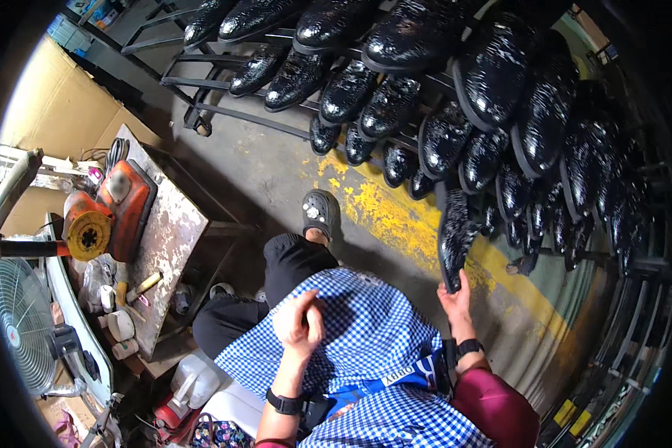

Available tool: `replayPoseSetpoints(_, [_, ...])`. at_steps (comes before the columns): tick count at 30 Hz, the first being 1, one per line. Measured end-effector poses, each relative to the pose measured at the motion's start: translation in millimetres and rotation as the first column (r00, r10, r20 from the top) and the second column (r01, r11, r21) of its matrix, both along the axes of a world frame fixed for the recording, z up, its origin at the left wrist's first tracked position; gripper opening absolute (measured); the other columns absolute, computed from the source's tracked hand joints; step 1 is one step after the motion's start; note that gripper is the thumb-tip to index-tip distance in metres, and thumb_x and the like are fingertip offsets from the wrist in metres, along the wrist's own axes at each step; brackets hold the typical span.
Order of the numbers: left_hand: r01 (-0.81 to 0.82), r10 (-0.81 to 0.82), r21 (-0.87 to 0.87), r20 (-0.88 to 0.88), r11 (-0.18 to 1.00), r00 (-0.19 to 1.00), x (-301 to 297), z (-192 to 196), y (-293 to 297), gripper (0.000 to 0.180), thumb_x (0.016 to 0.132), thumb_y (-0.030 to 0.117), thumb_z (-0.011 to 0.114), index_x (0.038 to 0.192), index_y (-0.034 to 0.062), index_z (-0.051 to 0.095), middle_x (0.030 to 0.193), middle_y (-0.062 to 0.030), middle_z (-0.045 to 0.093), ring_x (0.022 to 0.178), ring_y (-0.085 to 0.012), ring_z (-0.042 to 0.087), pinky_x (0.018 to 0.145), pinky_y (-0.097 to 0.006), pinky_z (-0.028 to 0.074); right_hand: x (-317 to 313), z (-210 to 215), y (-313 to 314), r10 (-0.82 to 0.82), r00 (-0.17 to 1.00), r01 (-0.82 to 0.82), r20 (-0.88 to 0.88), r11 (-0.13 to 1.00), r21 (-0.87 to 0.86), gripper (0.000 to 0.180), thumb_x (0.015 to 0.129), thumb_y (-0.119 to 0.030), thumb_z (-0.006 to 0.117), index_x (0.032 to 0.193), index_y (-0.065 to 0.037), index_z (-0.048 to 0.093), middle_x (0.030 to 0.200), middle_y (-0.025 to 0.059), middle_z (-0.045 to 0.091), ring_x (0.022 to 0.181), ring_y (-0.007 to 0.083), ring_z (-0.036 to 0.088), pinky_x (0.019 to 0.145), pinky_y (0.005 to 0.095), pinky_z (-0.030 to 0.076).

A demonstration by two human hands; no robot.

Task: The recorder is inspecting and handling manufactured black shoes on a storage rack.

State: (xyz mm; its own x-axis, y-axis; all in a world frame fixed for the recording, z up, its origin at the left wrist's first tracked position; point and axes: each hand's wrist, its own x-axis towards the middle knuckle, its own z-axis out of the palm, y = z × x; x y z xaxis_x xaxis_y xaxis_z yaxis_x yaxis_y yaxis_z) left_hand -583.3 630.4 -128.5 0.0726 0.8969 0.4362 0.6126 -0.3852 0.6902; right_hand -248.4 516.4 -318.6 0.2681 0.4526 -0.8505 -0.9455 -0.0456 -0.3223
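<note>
My right hand (456,302) grips the near end of a black glossy shoe (455,237) between thumb and fingers. The shoe stands out lengthwise, away from me, with its dark sole edge toward the left. Its far end overlaps the lowest shoes on the rack, and I cannot tell whether it touches them. My left hand (299,322) is raised over my blue-and-white checked apron (358,299). Its fingers are curled in, and nothing shows in them.
A black metal rack (224,110) carries rows of shiny black shoes (414,33) ahead and right. At left stands a worn table (173,246) with an orange machine (119,201). A fan (22,321) and a white jug (196,381) are near it. Yellow paint (381,198) marks the floor.
</note>
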Motion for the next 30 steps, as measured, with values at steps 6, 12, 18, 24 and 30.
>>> replayPoseSetpoints(6, [0.015,-0.014,-0.013,0.077,1.000,0.997,-4,-13,0,0.019,0.078,-0.004,0.047,0.092,-0.0027,0.060,0.065,-0.0081,0.060,0.056,-0.0135,0.059,0.055,-0.022,0.046,-18,36,-36,0.339,0.920,-0.351,0.199,0.936,0.032,0.033,0.081,-0.034,0.058,0.098,-0.006,0.056,0.087,0.0064,0.062,0.073,0.0208,0.058,0.058,0.0314,0.045])
replayPoseSetpoints(12, [0.054,0.129,-0.335,0.501,0.941,0.856,-12,-3,-16,0.018,0.085,0.002,0.049,0.100,0.0000,0.059,0.073,-0.0067,0.062,0.059,-0.0108,0.058,0.056,-0.021,0.046,-38,94,12,0.401,0.828,-0.531,0.393,0.786,0.316,0.065,0.067,-0.022,0.069,0.123,-0.001,0.044,0.117,0.0104,0.052,0.107,0.0235,0.052,0.094,0.0371,0.041])
replayPoseSetpoints(18, [0.377,0.374,-0.513,0.844,0.771,0.384,-35,40,-12,0.059,0.089,0.041,0.043,0.136,0.0101,0.025,0.116,-0.0118,0.051,0.089,-0.0191,0.059,0.065,-0.031,0.053,-56,174,54,0.445,0.570,-0.777,0.691,0.566,0.276,0.082,0.052,-0.018,0.074,0.124,0.001,0.041,0.115,0.0097,0.052,0.103,0.0202,0.053,0.094,0.0314,0.039])
replayPoseSetpoints(24, [0.527,0.359,-0.455,0.890,0.718,0.279,-55,57,-35,0.074,0.078,0.039,0.056,0.139,0.0141,0.022,0.135,-0.0077,0.037,0.117,-0.0207,0.044,0.091,-0.034,0.042,-71,231,73,0.376,0.040,-0.949,0.926,0.304,-0.082,0.076,0.053,-0.008,0.081,0.121,-0.001,0.048,0.109,0.0053,0.057,0.099,0.0142,0.054,0.089,0.0279,0.042])
replayPoseSetpoints(30, [0.483,0.313,-0.418,0.906,0.770,0.285,-59,62,-54,0.088,0.065,0.017,0.066,0.139,0.0079,0.020,0.130,-0.0114,0.039,0.115,-0.0215,0.045,0.097,-0.032,0.037,-68,219,72,0.314,-0.088,-0.957,0.945,0.236,-0.168,0.075,0.052,-0.004,0.078,0.121,-0.002,0.048,0.112,0.0056,0.056,0.100,0.0146,0.054,0.089,0.0277,0.042])
